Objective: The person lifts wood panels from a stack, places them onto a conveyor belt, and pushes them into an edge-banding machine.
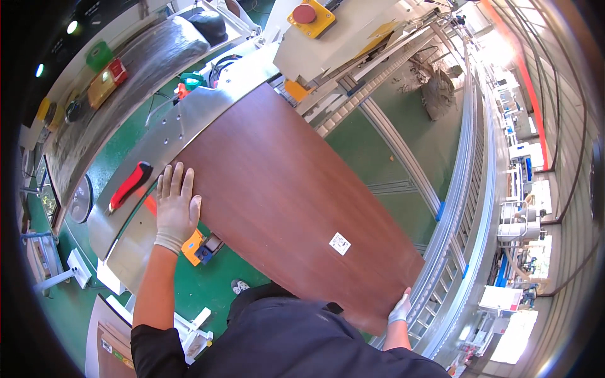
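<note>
A long reddish-brown board (pixel 283 170) with a small white printed label (pixel 339 244) reaches across in front of me. Its far left end rests against a metal machine table (pixel 211 107). My left hand (pixel 176 205), in a pale glove, lies flat with fingers stretched at the board's left edge, partly over the metal. At the board's near right corner, my right hand (pixel 399 307), also gloved, grips the edge; some of its fingers are hidden. On the metal table, left of my left hand, lies a red and black utility knife (pixel 130 186).
A yellow box with a red stop button (pixel 305 14) sits on the machine at the top. A roller conveyor (pixel 463 208) with metal rails runs along the right. A plastic-wrapped stack (pixel 135 75) stands at the far left. Below the board is a yellow and blue device (pixel 200 247).
</note>
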Available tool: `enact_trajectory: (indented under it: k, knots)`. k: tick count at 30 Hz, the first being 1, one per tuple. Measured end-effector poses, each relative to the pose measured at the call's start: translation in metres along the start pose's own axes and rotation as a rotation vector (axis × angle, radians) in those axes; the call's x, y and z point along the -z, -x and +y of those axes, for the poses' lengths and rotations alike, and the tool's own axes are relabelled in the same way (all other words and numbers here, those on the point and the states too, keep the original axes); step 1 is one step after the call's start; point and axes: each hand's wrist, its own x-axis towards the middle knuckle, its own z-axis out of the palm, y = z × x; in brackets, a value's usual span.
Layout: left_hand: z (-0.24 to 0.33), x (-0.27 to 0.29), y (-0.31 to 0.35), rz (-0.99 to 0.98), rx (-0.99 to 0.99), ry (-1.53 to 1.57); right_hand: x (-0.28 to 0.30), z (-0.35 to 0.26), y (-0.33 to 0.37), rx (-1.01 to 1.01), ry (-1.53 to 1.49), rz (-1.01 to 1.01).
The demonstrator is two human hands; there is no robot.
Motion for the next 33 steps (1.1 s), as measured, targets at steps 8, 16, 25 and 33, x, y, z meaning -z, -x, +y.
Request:
enact_trajectory:
  k: [8, 16, 25, 33]
  knots:
    - [0.049, -0.03, -0.085, 0.033, 0.007, -0.002, -0.037, -0.008, -0.12, -0.087, -0.105, -0.058]
    - [0.098, -0.058, -0.166, 0.129, -0.048, 0.021, -0.07, -0.036, -0.189, -0.022, -0.178, -0.121]
    - [0.089, -0.08, -0.187, 0.195, 0.088, -0.051, -0.102, -0.095, -0.235, 0.396, 0.434, 0.018]
    - [0.066, -0.059, -0.075, 0.228, 0.198, 0.267, -0.095, -0.089, -0.224, 0.573, 0.408, 0.122]
